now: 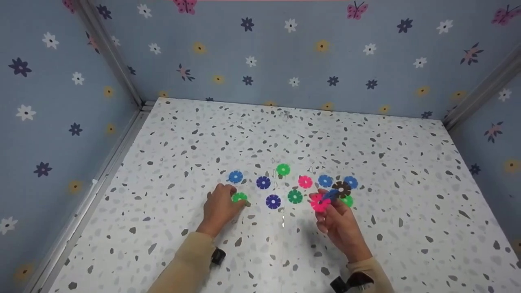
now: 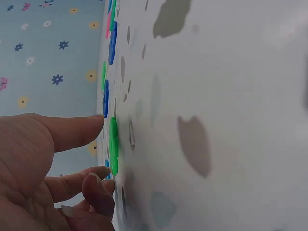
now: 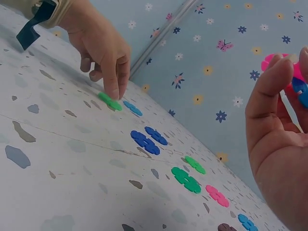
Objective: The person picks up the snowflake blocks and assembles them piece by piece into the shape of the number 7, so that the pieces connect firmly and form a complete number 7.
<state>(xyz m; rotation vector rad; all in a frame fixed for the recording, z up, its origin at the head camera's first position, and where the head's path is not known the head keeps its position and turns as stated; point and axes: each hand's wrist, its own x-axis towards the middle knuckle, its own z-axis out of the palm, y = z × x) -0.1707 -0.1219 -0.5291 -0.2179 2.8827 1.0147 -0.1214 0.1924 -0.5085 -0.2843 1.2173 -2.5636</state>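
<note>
Pink-blue pair (image 1: 320, 204), seemingly joined, is gripped by right hand (image 1: 341, 228); left hand (image 1: 222, 206) pinches green disc (image 1: 240, 196); other discs (image 1: 295, 193) remain loose.

On the desk (image 1: 260, 256) I see one disc (image 1: 240, 195) at my left grip (image 1: 220, 208), a second disc (image 1: 233, 175) just behind it, five discs (image 1: 273, 197) between there and my right grip (image 1: 341, 227), which holds joined discs (image 1: 317, 204).

I count six blue discs (image 1: 263, 182), three light green discs (image 1: 283, 169) and two pink discs (image 1: 305, 182). There is one darker green disc (image 1: 295, 196) and one brown disc (image 1: 341, 189).
</note>
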